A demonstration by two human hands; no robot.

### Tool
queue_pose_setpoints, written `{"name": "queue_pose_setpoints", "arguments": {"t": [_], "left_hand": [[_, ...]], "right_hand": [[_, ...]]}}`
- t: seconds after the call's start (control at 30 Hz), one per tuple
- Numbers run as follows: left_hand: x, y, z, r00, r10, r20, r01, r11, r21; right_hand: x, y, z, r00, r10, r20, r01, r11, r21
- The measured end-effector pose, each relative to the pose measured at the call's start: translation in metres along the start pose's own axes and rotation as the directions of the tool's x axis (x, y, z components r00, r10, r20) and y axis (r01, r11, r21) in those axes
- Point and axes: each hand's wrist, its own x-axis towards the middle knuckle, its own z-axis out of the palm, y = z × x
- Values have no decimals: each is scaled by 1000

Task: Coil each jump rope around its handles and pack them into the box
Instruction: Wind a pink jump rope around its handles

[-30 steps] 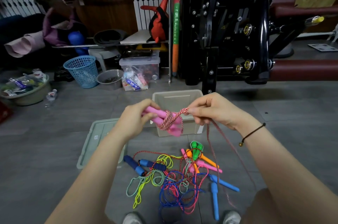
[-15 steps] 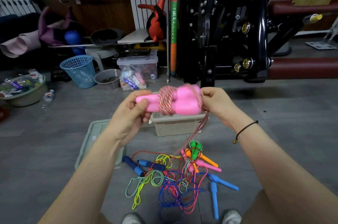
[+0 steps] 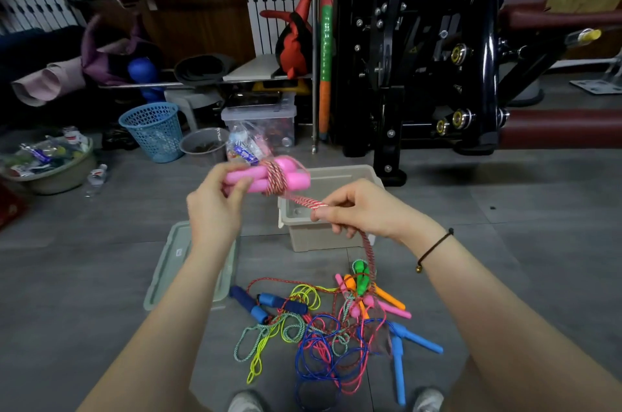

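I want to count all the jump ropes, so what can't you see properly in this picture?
Head view:
- The pink handles: blurred, and the left hand grips over their left ends.
- The box: the right hand, pinching the red-and-white rope, covers part of its inside.
- The rope pile: cords cross too much to tell which handle each belongs to.
- The lid: the left forearm hides its right side.

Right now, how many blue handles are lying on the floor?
4. One dark blue handle and a second lie left of the rope pile; one light blue handle and another lie at its right. The tangle may hide more.
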Motion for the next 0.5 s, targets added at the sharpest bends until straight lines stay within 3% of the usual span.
{"name": "queue_pose_setpoints", "arguments": {"t": [0.1, 0.2, 0.3, 0.37, 0.43, 0.5], "left_hand": [[-8, 2, 4, 942, 169, 291, -212, 970, 123], [-13, 3, 9, 841, 239, 485, -277, 961, 8], [-16, 5, 6, 785, 197, 588, -69, 970, -233], [-19, 6, 2, 752, 168, 637, 102, 926, -363], [-21, 7, -2, 751, 142, 645, 266, 829, -492], [-20, 7, -5, 775, 122, 620, 428, 621, -657]], "right_hand": [[-3, -7, -3, 997, -82, 0, 80, 973, -214], [-5, -19, -16, 989, -147, -34, 120, 903, -412], [5, -43, -36, 983, -180, 30, 169, 836, -523], [19, -55, -53, 983, -135, 121, 178, 842, -509], [32, -55, -67, 985, -91, 150, 147, 893, -425], [39, -42, -72, 994, -53, 100, 77, 964, -254]]}}
